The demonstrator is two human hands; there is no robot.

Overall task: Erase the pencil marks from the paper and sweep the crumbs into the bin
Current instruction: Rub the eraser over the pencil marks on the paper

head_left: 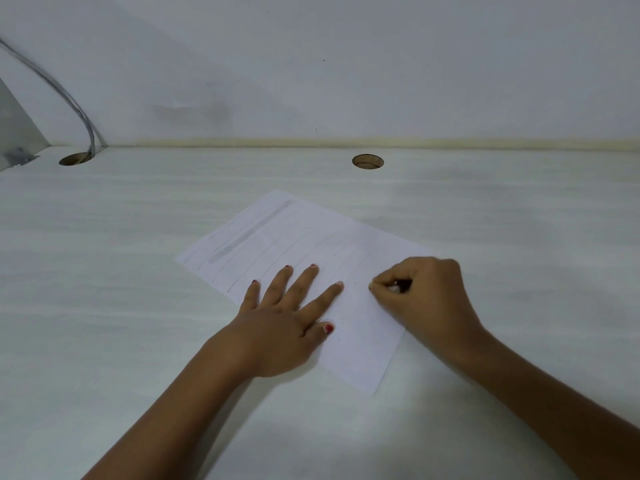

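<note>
Grey cable (69, 98) enters desk hole (74, 159) beyond paper (311, 237).

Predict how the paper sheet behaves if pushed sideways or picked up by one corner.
Probably slides easily: the single thin paper lies flat on a smooth desk, and the left hand presses on it, likely as an anchor. Lifted by a corner, it would likely droop; it looks floppy and light.
</note>
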